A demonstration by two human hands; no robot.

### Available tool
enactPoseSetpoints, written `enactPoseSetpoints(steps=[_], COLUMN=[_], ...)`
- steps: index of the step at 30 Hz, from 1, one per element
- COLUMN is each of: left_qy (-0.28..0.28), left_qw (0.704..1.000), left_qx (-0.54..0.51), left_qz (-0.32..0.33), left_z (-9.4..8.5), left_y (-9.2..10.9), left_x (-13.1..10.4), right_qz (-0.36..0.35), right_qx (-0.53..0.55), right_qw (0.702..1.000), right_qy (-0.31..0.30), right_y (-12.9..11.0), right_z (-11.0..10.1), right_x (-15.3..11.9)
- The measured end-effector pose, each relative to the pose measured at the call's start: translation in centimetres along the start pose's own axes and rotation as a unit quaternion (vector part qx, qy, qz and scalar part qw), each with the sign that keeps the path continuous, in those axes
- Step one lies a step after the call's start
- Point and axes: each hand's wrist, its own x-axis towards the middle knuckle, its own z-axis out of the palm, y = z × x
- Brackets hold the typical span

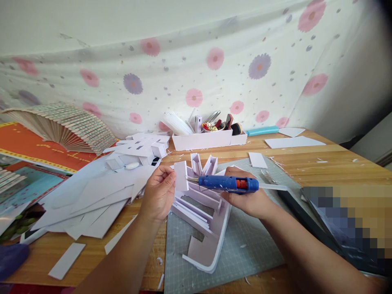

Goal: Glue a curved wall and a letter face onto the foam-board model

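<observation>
My left hand [158, 192] pinches a small white foam-board piece [181, 175] upright at its left edge. My right hand [248, 200] grips a blue glue gun [228, 183] held level, its metal nozzle pointing left and touching the right side of that piece. A clear glue stick pokes out of the gun's back end to the right. Below both hands a white foam-board model [205, 228] with several slats and walls rests on a grey cutting mat [245, 241].
A heap of white foam-board offcuts [98, 196] lies at left on the wooden table [337, 163]. A white tray of tools [208, 136] stands at the back by the flowered cloth. A fanned stack of sticks [61, 124] sits back left. A blurred patch covers the right.
</observation>
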Motion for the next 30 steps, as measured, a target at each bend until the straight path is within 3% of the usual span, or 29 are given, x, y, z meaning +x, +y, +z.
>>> enactPoseSetpoints(steps=[15,17,19,21,24,27,30], left_qy=[0.028,0.026,0.020,0.008,-0.037,-0.097,-0.125], left_qw=[0.999,0.998,0.986,0.934,0.787,0.662,0.588], left_qx=[0.018,0.053,0.160,0.347,0.604,0.733,0.792], left_qz=[0.003,0.015,0.042,0.079,0.117,0.119,0.111], left_z=[-0.2,-0.7,-1.5,-2.4,-3.2,-3.1,-2.5], left_y=[0.5,0.9,1.6,2.3,3.0,3.0,2.7], left_x=[0.3,0.6,1.1,1.5,1.9,1.9,1.6], right_qz=[0.002,0.018,0.044,0.079,0.119,0.128,0.123], right_qx=[-0.006,-0.013,-0.016,-0.003,0.023,0.028,0.019], right_qw=[0.998,0.998,0.998,0.997,0.992,0.989,0.990], right_qy=[-0.059,-0.060,-0.041,-0.006,0.043,0.069,0.074], right_y=[0.2,0.3,0.4,0.5,0.7,0.8,0.7], right_z=[0.3,0.2,-0.1,-0.5,-1.1,-1.2,-1.1], right_x=[-0.2,-0.2,-0.2,-0.1,0.0,0.0,0.0])
